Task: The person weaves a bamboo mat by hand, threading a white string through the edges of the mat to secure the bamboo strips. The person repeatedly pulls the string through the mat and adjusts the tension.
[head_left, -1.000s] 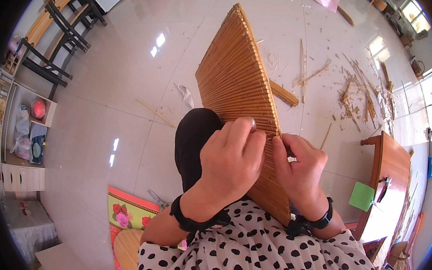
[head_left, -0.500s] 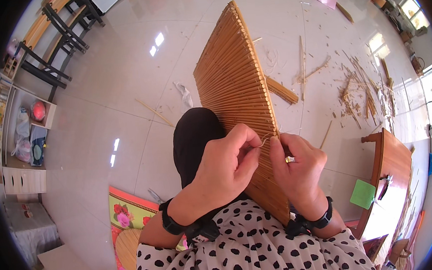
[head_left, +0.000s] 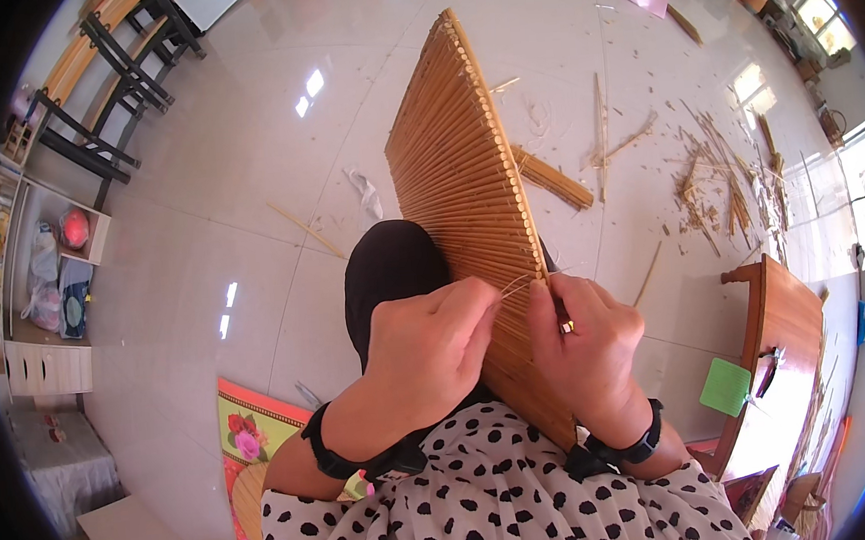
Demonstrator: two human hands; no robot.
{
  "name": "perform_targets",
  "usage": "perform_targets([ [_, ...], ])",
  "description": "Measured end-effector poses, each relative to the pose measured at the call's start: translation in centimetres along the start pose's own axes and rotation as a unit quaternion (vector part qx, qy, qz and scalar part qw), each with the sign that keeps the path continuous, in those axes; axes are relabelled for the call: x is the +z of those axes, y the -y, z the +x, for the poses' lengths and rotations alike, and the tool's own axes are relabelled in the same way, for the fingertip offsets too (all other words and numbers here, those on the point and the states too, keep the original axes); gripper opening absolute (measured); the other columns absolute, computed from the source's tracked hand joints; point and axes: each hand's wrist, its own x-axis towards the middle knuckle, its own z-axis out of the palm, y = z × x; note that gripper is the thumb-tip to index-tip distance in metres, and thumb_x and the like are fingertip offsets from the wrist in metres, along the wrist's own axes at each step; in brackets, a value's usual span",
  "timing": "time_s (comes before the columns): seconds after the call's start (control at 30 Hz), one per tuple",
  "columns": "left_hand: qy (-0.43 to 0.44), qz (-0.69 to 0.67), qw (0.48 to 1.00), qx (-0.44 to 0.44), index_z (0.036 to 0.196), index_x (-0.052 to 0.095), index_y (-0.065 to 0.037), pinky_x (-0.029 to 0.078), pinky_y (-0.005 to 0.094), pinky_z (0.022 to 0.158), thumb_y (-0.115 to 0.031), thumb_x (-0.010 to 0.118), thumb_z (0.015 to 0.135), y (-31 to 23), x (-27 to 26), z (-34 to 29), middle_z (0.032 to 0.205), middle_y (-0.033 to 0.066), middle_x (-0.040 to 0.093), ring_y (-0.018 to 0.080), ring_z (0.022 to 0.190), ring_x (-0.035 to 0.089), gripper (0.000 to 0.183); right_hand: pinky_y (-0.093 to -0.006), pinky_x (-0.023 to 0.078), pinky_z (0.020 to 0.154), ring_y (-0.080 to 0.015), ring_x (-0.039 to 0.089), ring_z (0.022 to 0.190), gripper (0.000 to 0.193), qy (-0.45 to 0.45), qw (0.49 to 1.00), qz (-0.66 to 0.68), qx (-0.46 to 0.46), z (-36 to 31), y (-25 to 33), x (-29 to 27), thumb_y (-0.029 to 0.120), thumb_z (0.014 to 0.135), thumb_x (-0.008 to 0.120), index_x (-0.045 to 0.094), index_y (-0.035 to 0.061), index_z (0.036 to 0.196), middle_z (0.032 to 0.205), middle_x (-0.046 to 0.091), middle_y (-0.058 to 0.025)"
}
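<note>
A stiff panel of thin reed stalks (head_left: 455, 158), laid side by side, leans upright between my knees with its cut stalk ends along the right edge. A fine pale thread (head_left: 516, 283) runs taut from that edge to my left hand (head_left: 428, 346), whose thumb and fingers pinch it just left of the panel. My right hand (head_left: 590, 344) is closed on the panel's right edge, the thumb pressed where the thread meets it. Part of the right fingers is hidden behind the thumb and the edge.
Beyond the panel lie a bundle of stalks (head_left: 554, 177) and a scattered heap of stalk scraps (head_left: 717, 185) on the tiled floor. A wooden table (head_left: 774, 346) stands at right, scissors (head_left: 308, 393) lie left of my arm, and a shelf unit (head_left: 48, 362) lines the left.
My left hand has drawn back slightly left and down, pulling the thread straighter. My right hand has shifted a little left and down, and the panel's top has tilted left.
</note>
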Motion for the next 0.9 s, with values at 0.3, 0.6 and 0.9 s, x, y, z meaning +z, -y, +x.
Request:
perform_targets([
  [0.3, 0.013, -0.002, 0.999, -0.035, 0.091, 0.061, -0.003, 0.047, 0.0338, 0.052, 0.001, 0.067, 0.086, 0.2, -2.3, -2.0, 0.072, 0.0086, 0.062, 0.0278, 0.060, 0.063, 0.008, -0.0361, 0.043, 0.042, -0.0281, 0.055, 0.047, 0.012, -0.028, 0.999, 0.007, -0.022, 0.0, -0.2, 0.5, 0.008, 0.085, 0.073, 0.064, 0.0041, 0.079, 0.061, 0.057, -0.0093],
  [0.6, 0.033, 0.036, 0.999, -0.009, 0.099, 0.059, -0.007, 0.049, 0.0338, 0.054, -0.010, 0.072, 0.086, -0.2, -1.7, 0.5, 0.082, 0.0063, 0.064, 0.0261, 0.066, 0.065, 0.019, -0.0371, 0.043, 0.043, -0.0294, 0.055, 0.048, 0.011, -0.013, 1.000, 0.010, -0.026, 0.2, -0.4, 0.3, 0.008, 0.086, 0.072, 0.064, 0.0041, 0.080, 0.062, 0.057, -0.0105],
  [0.9, 0.056, 0.046, 0.997, 0.033, 0.087, 0.061, -0.006, 0.047, 0.0359, 0.049, -0.013, 0.068, 0.089, 0.7, -0.4, 1.7, 0.069, 0.0075, 0.065, 0.0276, 0.058, 0.064, 0.010, -0.0365, 0.044, 0.044, -0.0290, 0.056, 0.048, 0.011, -0.008, 1.000, 0.001, -0.030, 0.2, -0.6, 0.3, 0.009, 0.086, 0.071, 0.064, 0.0042, 0.079, 0.062, 0.057, -0.0107],
])
